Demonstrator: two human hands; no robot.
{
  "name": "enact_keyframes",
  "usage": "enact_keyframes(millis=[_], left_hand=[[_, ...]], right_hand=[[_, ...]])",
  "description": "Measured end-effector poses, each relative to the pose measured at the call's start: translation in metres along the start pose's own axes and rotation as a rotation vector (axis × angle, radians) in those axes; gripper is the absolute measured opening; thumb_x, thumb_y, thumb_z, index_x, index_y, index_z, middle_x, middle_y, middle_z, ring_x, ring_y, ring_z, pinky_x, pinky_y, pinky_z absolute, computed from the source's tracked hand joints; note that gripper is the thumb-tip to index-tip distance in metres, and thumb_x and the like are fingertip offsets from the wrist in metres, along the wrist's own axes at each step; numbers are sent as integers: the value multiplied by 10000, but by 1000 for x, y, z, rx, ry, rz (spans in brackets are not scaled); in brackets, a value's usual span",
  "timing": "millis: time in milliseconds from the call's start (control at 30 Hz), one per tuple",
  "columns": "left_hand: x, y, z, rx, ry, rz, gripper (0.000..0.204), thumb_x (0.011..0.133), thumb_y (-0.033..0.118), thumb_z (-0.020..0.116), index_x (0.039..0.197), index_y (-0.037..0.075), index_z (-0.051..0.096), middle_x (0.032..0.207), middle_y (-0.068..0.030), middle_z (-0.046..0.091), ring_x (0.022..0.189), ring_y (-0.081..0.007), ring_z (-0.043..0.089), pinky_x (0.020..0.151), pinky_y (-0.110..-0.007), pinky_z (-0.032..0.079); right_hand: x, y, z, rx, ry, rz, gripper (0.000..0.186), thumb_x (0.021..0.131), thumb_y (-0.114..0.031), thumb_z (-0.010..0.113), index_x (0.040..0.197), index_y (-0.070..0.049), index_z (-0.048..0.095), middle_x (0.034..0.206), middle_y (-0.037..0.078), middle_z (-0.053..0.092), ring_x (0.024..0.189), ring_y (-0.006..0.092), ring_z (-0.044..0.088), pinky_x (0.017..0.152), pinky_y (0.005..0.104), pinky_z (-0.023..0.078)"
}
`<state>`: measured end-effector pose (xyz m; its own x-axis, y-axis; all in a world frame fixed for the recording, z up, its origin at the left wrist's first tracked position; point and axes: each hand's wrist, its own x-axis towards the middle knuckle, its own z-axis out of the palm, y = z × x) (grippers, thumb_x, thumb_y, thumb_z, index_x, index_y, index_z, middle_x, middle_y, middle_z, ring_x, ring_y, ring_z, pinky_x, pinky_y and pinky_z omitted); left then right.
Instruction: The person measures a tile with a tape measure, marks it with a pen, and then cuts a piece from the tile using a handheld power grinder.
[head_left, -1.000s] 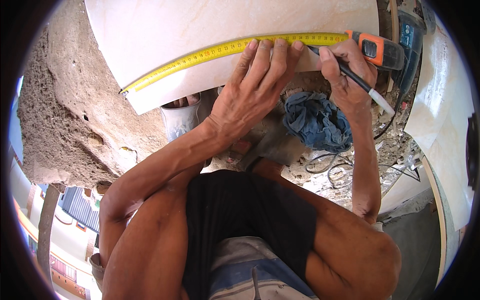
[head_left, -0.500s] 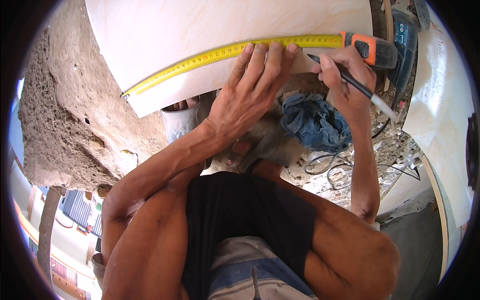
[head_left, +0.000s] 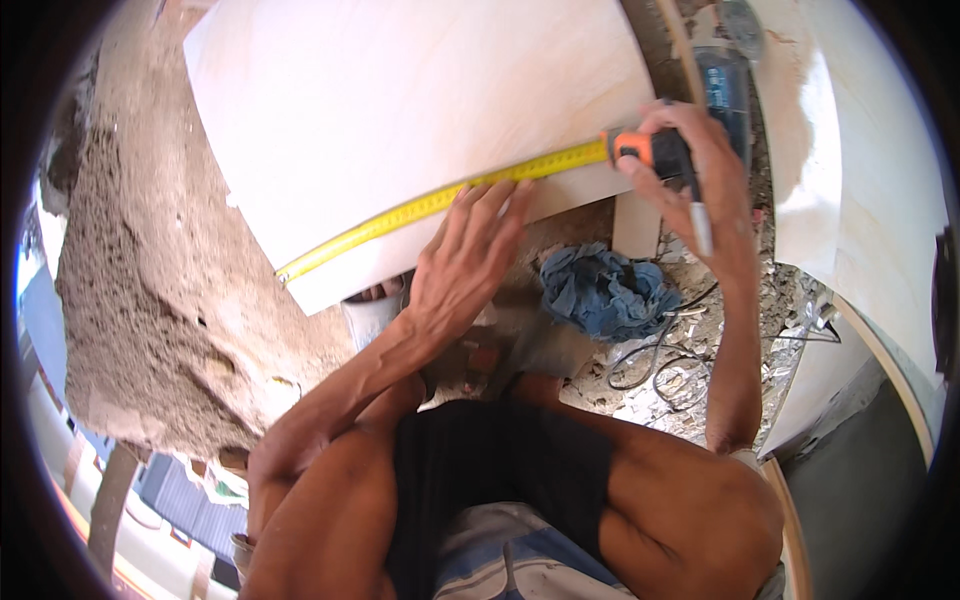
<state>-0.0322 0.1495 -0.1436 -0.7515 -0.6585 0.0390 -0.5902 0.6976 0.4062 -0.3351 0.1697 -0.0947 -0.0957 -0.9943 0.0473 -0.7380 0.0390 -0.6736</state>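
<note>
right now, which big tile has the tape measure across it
The middle tile, under the tape measure and left hand; the far-right tile has none.

I wear plain black shorts [head_left: 500, 450] that leave my knees [head_left: 735, 510] bare and a shirt [head_left: 545, 555] banded in grey, blue and off-white with thin dark stripes, my slim forearms [head_left: 350, 380] and veined left hand [head_left: 465, 260] uncovered too.
</note>
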Motion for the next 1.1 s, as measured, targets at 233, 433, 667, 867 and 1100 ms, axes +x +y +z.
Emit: enact_keyframes(millis=[233,433,667,867,1100], left_hand=[[-1,-37,-40,131,103,-168,520,941,143,873,1435,177,717,1363,-56,675,1222,-326,686,956,-461,656],[1,-58,-98,-25,-145,-136,256,923,166,892,1146,112,778,1024,-71,757,1031,-282,737,1259,-603,454],[23,-34,-199,64,17,-77,514,853,445,935,1194,95,776,1100,-48,807,1099,-267,769,1308,-674,408],[45,-18,-199,16,263,13,548,998,385,836,1446,113,676,1431,-105,737,1371,-349,683,1303,-666,411],[39,-26,-165,-93,55,-21,394,1053,203,789,1415,85,684,1375,-92,769,1342,-353,701,1293,-629,430]], right_hand=[[-5,3,-14,82,-232,92,480,879,-139,885,1184,-63,522,1140,141,606,1158,388,612,1031,481,509],[-30,5,-12,143,-168,-15,426,893,-141,867,1161,-103,538,1149,90,583,1285,347,552,1080,494,472],[-79,10,-45,214,75,91,461,861,-111,891,1172,-86,553,1355,154,625,1373,398,552,1218,506,413],[-149,55,-62,273,505,282,491,941,-211,894,1243,-89,527,1443,153,615,1342,305,612,1127,439,511],[-255,124,-61,155,837,452,357,1049,-93,784,1292,-93,523,1343,105,615,977,139,685,764,250,558]])
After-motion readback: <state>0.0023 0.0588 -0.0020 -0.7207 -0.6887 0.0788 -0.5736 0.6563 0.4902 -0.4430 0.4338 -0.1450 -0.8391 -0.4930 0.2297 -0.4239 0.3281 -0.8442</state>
